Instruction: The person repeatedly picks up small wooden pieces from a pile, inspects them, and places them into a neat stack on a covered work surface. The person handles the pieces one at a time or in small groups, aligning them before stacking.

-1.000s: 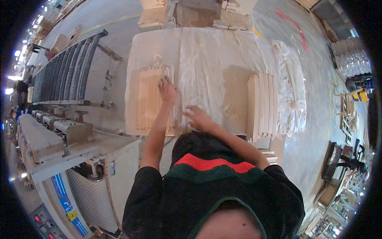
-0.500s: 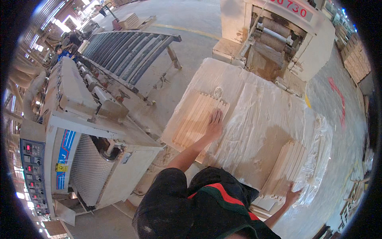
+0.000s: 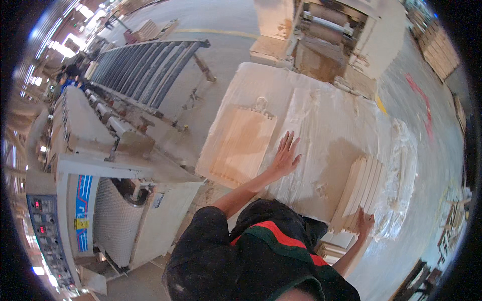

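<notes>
We see the left hand (image 3: 284, 161) spread and empty over the worktop (image 3: 316, 128), near the frame's centre; the right hand (image 3: 365, 224) meets the wooden strips (image 3: 355, 193), lower right, perhaps gripping, we cannot tell.

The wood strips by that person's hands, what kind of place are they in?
Probably a woodworking factory or workshop. You can see wood strips lying side by side, a roller rack, and a big machine with a control panel.

Harsh upper-left glare, bowed, dark-rimmed edges.
</notes>
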